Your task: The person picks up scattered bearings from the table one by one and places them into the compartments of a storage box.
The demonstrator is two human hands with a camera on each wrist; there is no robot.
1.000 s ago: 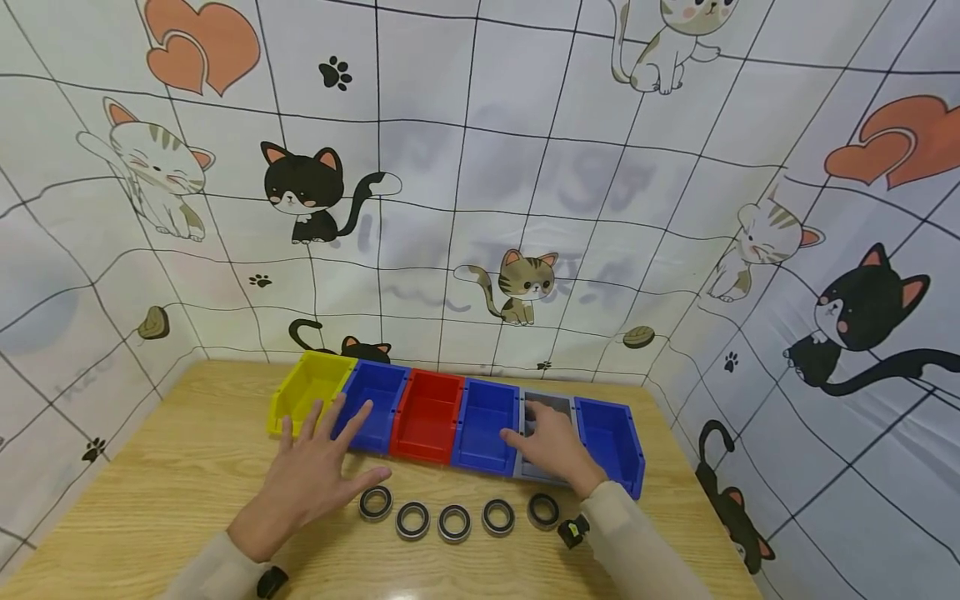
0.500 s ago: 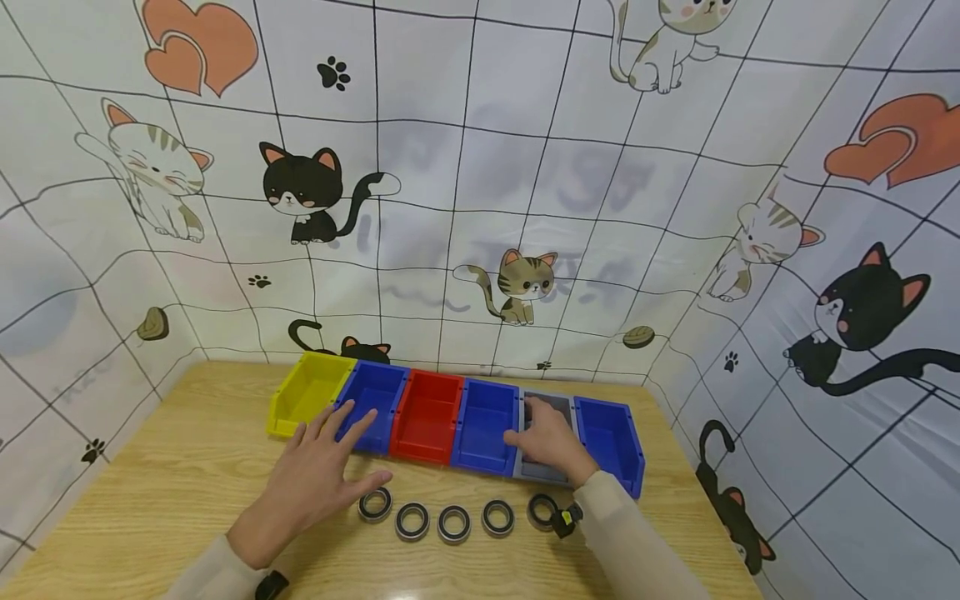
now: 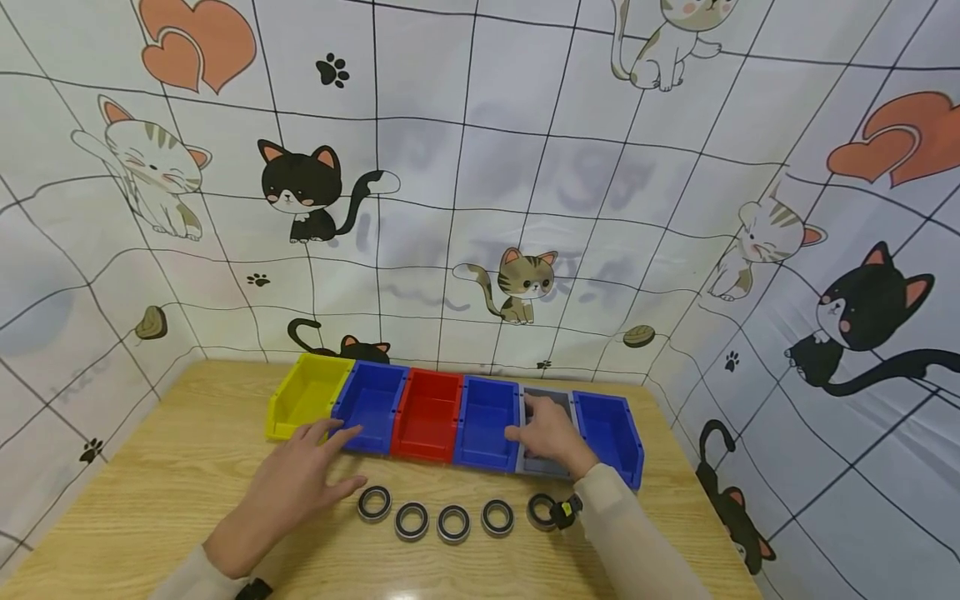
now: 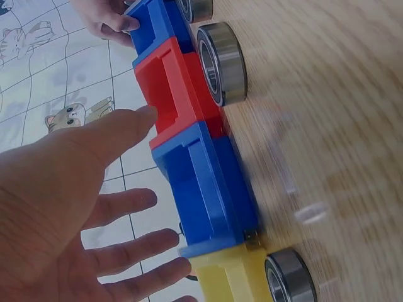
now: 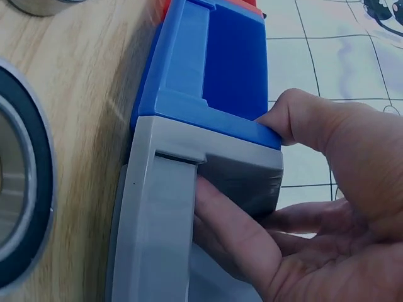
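My left hand [image 3: 288, 479] hovers with fingers spread loosely at the front of the yellow bin [image 3: 307, 396] and the left blue bin [image 3: 373, 404]. In the left wrist view, its thumb overlaps the red bin [image 4: 169, 91]. My right hand [image 3: 553, 435] grips the side wall of the grey bin [image 3: 542, 465], where it meets the middle blue bin [image 3: 486, 421]. The right wrist view shows the thumb on that shared edge and the fingers inside the grey bin [image 5: 170, 220]. Another blue bin [image 3: 609, 433] ends the row at right.
Several ball bearings lie in a curved line on the wooden table [image 3: 135, 492] before the bins, one bearing [image 3: 441, 524] near the middle. The rightmost is partly covered by the right wrist's camera [image 3: 566, 510]. A cat-print curtain [image 3: 420, 208] hangs behind and at both sides.
My left hand has drawn back toward me and left, its fingers lower over the bins. The right end of the bin row has shifted slightly away from me, my right hand staying at the wall.
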